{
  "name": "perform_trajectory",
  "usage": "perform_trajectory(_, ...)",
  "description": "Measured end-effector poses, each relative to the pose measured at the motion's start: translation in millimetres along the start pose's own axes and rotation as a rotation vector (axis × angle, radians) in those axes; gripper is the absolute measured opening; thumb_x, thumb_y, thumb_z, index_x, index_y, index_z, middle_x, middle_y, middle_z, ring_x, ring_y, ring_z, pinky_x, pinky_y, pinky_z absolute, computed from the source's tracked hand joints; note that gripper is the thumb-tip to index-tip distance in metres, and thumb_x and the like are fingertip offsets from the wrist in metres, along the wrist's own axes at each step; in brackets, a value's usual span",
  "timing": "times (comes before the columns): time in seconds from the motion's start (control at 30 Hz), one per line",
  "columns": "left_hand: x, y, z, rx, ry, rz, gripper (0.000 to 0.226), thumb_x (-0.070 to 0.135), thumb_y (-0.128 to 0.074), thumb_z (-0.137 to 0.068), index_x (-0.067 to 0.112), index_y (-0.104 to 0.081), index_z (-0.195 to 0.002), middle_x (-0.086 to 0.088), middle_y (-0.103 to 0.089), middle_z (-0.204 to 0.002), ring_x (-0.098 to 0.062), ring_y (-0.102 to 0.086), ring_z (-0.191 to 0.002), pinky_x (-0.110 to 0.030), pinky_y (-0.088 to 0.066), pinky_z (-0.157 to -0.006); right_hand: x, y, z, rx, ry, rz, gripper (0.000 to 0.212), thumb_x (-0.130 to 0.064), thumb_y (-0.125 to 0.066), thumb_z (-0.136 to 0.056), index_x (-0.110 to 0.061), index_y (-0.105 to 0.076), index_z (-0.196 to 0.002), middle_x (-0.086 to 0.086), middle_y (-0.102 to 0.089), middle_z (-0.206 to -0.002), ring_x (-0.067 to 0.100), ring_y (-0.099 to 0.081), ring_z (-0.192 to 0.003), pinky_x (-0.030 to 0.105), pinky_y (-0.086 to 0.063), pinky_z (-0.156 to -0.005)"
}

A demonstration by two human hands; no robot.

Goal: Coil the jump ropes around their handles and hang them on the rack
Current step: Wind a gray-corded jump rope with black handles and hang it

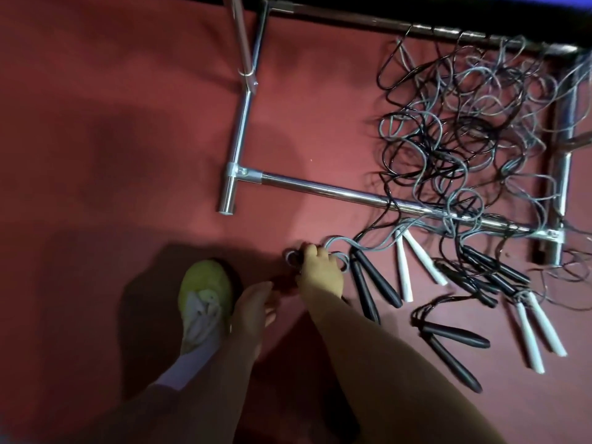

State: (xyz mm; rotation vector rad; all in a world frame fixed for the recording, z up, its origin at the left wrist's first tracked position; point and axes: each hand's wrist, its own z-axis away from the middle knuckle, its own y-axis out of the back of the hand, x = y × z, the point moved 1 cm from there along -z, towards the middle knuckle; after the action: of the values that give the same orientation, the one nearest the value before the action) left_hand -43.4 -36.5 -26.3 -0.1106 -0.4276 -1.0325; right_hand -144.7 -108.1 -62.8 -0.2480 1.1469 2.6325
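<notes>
Several jump ropes lie on the red floor, their black and grey cords in a tangled pile (461, 123) inside the chrome rack base (320, 186). Black handles (374, 283) and white handles (413, 264) fan out in front of the bar. My right hand (320, 267) reaches down and grips a coil of grey cord (293, 256) just left of the black handles. My left hand (256, 302) hovers beside it with fingers loosely extended, near dark handles partly hidden under my right hand.
The rack's upright pole (238, 33) rises at the top centre. My foot in a yellow-green shoe (205, 293) stands left of my hands. More black handles (455, 344) and white handles (538, 331) lie at the right.
</notes>
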Motion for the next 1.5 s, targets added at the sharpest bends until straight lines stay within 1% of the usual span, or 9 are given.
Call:
perform_trajectory(0.17, -1, -1, 0, -0.042, -0.007, -0.006, 0.015, 0.015, -0.049, -0.096, 0.020, -0.058, -0.085, -0.001, -0.062, -0.078, -0.015, -0.054, -0.071, -0.027, -0.039, -0.071, 6, 8, -5, -0.082, 0.021, 0.049, 0.038, -0.012, -0.039, -0.098, -0.013, -0.040, -0.136, 0.014, -0.058, -0.126, 0.035, -0.056, -0.115, 0.039, -0.044, -0.090)
perform_trajectory(0.4, 10, -13, 12, -0.120, -0.038, -0.022, 0.013, 0.015, -0.046, -0.097, 0.015, -0.059, -0.098, 0.000, -0.065, -0.082, -0.009, -0.061, -0.068, -0.021, -0.045, -0.059, 20, 29, 4, -0.069, -0.106, -1.018, 0.040, 0.014, -0.059, -0.080, -0.015, -0.056, -0.107, 0.016, -0.065, -0.108, 0.025, -0.061, -0.097, 0.036, -0.048, -0.093)
perform_trajectory(0.53, 18, -25, 29, -0.282, -0.082, -0.174, 0.019, 0.016, -0.043, -0.099, 0.014, -0.057, -0.086, 0.003, -0.063, -0.075, -0.006, -0.059, -0.067, -0.006, -0.043, -0.051, 22, 53, 19, -0.166, -0.156, -1.419, 0.037, 0.020, -0.051, -0.084, -0.016, -0.055, -0.091, 0.009, -0.059, -0.080, 0.018, -0.060, -0.059, 0.030, -0.055, -0.053)
perform_trajectory(0.73, 50, -31, 55, -0.188, -0.399, -0.248, 0.027, 0.007, -0.051, -0.097, 0.012, -0.052, -0.070, 0.001, -0.046, -0.058, 0.002, -0.043, -0.041, -0.010, -0.034, -0.044, 35, 112, 48, 0.023, -0.194, -1.537, 0.031, 0.019, -0.047, -0.087, -0.012, -0.049, -0.086, 0.014, -0.054, -0.081, 0.029, -0.064, -0.065, 0.027, -0.053, -0.047)
perform_trajectory(0.87, 83, -41, 90, -0.214, -0.574, -0.327, 0.008, 0.011, -0.060, -0.091, 0.017, -0.062, -0.087, 0.006, -0.060, -0.081, 0.009, -0.054, -0.070, -0.004, -0.038, -0.065, 39, 159, 78, 0.033, -0.126, -1.574, 0.030, 0.019, -0.044, -0.089, -0.010, -0.050, -0.087, 0.011, -0.052, -0.075, 0.021, -0.055, -0.056, 0.026, -0.051, -0.044)
perform_trajectory(0.93, 96, -46, 112, -0.335, -0.543, -0.461, 0.005, 0.017, -0.060, -0.093, 0.018, -0.065, -0.093, 0.006, -0.063, -0.086, -0.001, -0.056, -0.080, -0.005, -0.040, -0.068, 36, 181, 96, 0.037, -0.077, -1.580, 0.029, 0.018, -0.044, -0.089, -0.010, -0.050, -0.088, 0.008, -0.049, -0.072, 0.016, -0.053, -0.053, 0.027, -0.052, -0.046)
perform_trajectory(1.07, 106, -46, 165, -0.612, -0.408, -0.641, 0.018, 0.021, -0.052, -0.098, 0.016, -0.060, -0.083, 0.000, -0.060, -0.066, -0.012, -0.055, -0.052, -0.022, -0.045, -0.053, 28, 218, 137, 0.086, -0.006, -1.634, 0.027, 0.015, -0.045, -0.090, -0.012, -0.050, -0.090, 0.006, -0.053, -0.072, 0.013, -0.060, -0.051, 0.028, -0.052, -0.054)
perform_trajectory(1.27, 124, -47, 251, -0.705, -0.319, -0.451, 0.022, 0.026, -0.042, -0.102, 0.017, -0.057, -0.089, -0.004, -0.067, -0.077, -0.015, -0.067, -0.058, -0.027, -0.054, -0.052, 20, 249, 201, 0.076, -0.020, -1.716, 0.033, -0.028, -0.038, -0.104, -0.011, -0.050, -0.079, 0.008, -0.053, -0.069, 0.020, -0.058, -0.060, 0.030, -0.051, -0.060)
perform_trajectory(1.5, 111, -49, 324, -0.859, -0.386, -0.522, 0.012, 0.019, -0.046, -0.100, 0.011, -0.055, -0.101, -0.011, -0.063, -0.080, -0.023, -0.066, -0.063, -0.030, -0.055, -0.055, 28, 269, 261, 0.137, 0.028, -1.941, 0.027, -0.031, -0.042, -0.102, -0.010, -0.059, -0.098, 0.002, -0.053, -0.079, 0.017, -0.051, -0.070, 0.033, -0.044, -0.079)
